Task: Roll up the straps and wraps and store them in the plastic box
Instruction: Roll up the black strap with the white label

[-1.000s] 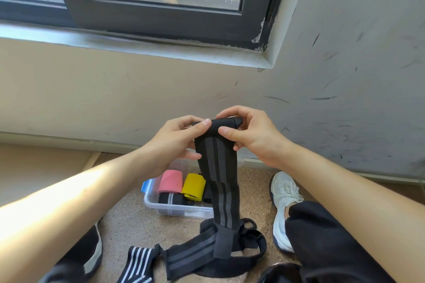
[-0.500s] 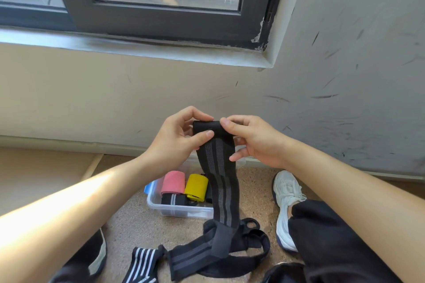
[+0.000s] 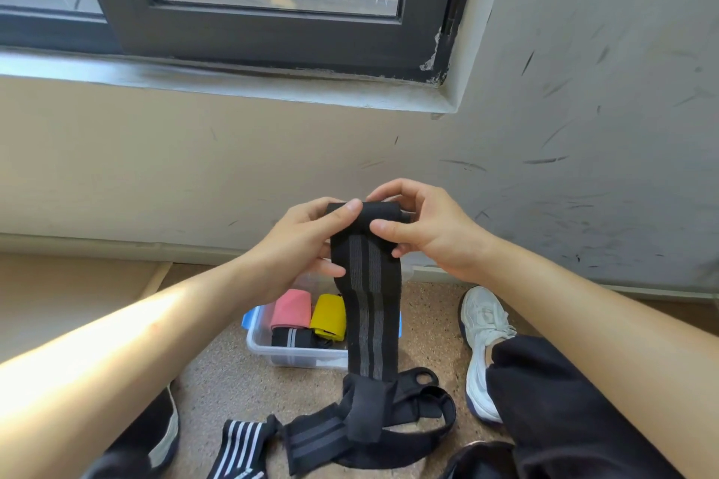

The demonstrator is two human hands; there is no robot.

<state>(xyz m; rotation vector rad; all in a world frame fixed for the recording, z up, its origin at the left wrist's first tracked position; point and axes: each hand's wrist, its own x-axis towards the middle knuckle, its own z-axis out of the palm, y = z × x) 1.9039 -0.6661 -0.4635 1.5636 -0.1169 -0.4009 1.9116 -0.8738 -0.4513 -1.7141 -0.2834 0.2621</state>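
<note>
Since half a second ago my left thumb is riding up onto the top of the roll instead of pressing its front, and the rolled end is looking slightly thicker. My left hand [image 3: 299, 245] is curling its fingers [image 3: 348, 208] round the left end of that roll. My right hand [image 3: 432, 229] is pinching the right end between thumb and bent fingers. Both are gripping the long black elastic wrap with grey stripes [image 3: 373, 296], held up in the air in front of me.

I am judging two risks. If one hand is winding faster than the other, the roll could cone out sideways. The hanging length is also pulling down, so a loosened pinch could let the turns spring open.

The roll's axis is lying left to right between my hands. The wrap's long axis is running straight down, stripes along it, to the speckled brown floor [image 3: 233, 381]. There its tail is bending toward my left and crossing itself in a heap, which could snag as I am drawing it up.

A black-and-white striped strap [image 3: 241, 443] is lying just beside that tail. Beyond, partly behind the hanging wrap, the clear plastic box [image 3: 295, 358] is holding a pink fabric roll [image 3: 291, 309], a yellow roll [image 3: 328, 317] and a black grey-striped roll [image 3: 291, 338].
</note>
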